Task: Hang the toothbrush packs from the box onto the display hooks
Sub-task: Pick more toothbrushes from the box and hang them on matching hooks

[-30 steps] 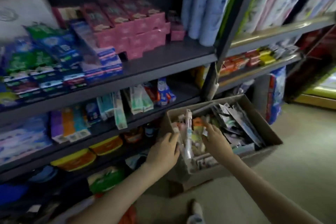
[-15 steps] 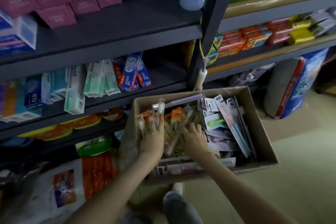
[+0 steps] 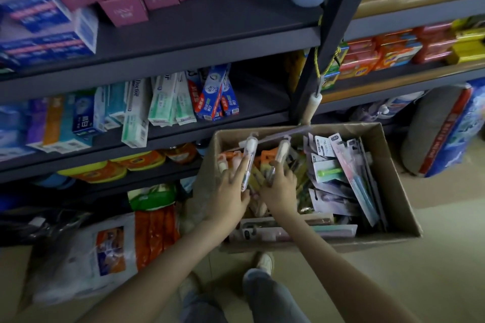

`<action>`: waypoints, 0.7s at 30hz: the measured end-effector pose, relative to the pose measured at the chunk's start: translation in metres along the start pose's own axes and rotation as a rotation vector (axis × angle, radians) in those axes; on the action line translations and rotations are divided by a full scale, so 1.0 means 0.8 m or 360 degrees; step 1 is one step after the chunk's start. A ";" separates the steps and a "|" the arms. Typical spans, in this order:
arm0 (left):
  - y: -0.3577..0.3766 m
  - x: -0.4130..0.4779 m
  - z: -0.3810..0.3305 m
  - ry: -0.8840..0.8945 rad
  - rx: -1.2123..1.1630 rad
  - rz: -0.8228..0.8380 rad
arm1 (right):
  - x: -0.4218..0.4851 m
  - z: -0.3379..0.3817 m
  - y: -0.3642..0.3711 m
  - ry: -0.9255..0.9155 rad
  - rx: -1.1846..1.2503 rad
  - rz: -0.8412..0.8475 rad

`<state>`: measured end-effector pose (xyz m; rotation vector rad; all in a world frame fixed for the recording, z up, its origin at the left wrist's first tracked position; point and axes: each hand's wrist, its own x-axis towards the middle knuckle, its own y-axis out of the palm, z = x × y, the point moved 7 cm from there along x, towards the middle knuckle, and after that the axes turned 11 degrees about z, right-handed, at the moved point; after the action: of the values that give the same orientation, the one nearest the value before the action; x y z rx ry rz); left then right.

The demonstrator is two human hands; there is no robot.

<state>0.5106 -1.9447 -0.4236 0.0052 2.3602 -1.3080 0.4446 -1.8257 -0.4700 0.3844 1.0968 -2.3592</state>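
Both your arms reach down into the box (image 3: 388, 178). Your left hand (image 3: 231, 191) has its fingers clamped on a clear pack (image 3: 249, 152). Just right of it, your right hand (image 3: 279, 187) grips a second pack (image 3: 282, 151).

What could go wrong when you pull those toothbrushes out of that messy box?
1. The left hand holds a clear toothbrush pack and the right hand holds a second clear pack, both gripped low down. The tall tops might tip and slip free.
2. The carded packs in the cardboard box lie jumbled, so lifting could snag neighbours and spill some over the side.
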 end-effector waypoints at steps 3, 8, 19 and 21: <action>-0.017 -0.016 0.014 0.0111 -0.0121 -0.0107 | -0.022 0.014 -0.016 -0.0202 0.0335 -0.0231; -0.070 -0.056 0.047 0.0267 -0.0399 -0.0138 | -0.087 0.083 -0.034 -0.0530 0.0788 -0.0538; -0.332 -0.229 0.237 0.0552 -0.0350 -0.0645 | -0.212 0.435 0.099 -0.1160 0.1146 -0.0054; -0.386 -0.257 0.268 0.0553 -0.0344 -0.0811 | -0.228 0.497 0.115 -0.1229 0.1165 0.0064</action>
<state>0.7109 -2.2468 -0.1950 -0.5032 2.9200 -1.3417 0.6310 -2.1238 -0.1934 -0.2655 -0.1334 -2.4425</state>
